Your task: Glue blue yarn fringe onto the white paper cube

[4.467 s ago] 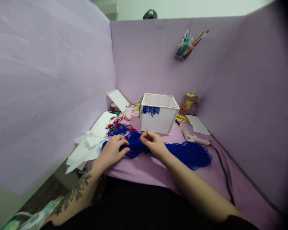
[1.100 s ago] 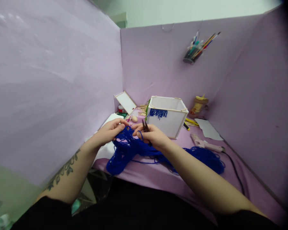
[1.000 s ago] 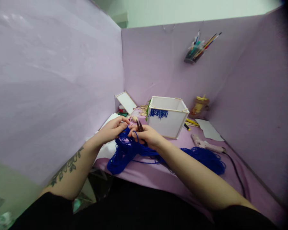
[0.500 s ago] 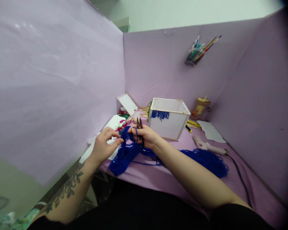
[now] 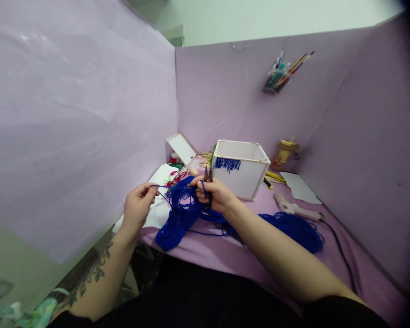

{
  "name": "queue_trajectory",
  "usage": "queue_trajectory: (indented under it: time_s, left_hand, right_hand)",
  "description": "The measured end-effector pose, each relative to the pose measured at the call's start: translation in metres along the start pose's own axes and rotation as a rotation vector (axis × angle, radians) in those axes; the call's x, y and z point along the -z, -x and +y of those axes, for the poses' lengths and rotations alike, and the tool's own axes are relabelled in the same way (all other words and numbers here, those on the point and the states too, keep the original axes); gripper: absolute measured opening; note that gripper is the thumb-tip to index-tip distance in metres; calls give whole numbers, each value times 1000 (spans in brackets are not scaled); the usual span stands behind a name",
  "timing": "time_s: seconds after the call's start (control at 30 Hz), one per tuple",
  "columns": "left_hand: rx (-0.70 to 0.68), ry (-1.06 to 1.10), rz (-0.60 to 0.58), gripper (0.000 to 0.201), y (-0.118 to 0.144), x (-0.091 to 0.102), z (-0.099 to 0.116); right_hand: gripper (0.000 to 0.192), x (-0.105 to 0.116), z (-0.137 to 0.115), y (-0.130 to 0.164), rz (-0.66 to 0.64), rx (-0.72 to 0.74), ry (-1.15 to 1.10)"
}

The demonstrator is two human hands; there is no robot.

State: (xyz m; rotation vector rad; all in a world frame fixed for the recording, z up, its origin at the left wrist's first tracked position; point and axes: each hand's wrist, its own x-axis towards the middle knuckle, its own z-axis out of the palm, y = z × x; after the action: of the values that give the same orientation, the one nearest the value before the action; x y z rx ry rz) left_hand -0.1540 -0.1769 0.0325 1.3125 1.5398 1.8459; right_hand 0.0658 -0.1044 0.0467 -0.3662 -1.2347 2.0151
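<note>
Pinched between thumb and fingertips, the left hand (image 5: 136, 206) pulls one blue strand (image 5: 160, 186) taut out of the blue yarn (image 5: 177, 214) heaped on the purple table (image 5: 225, 253); the right hand (image 5: 216, 195) closes around small snips (image 5: 208, 175), just before the white box (image 5: 241, 169)

the white box (image 5: 241, 171) stands just behind the hands, blue yarn (image 5: 290, 228) and a glue gun (image 5: 292, 208) crowd the right; bare tabletop (image 5: 225, 255) lies near
</note>
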Motion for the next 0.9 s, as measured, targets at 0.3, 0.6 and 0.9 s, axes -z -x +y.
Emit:
queue_trajectory:
  time_s: [0.3, 0.6, 0.9]
  left_hand:
    - [506, 698, 262, 17, -32, 8, -6]
    - [417, 536, 69, 37, -54, 15, 16]
    - [-131, 270, -423, 38, -38, -5, 66]
  right_hand:
    - [26, 18, -3, 23, -147, 106, 102]
    - [25, 2, -32, 47, -640, -13, 956]
    - [32, -19, 10, -11, 105, -50, 577]
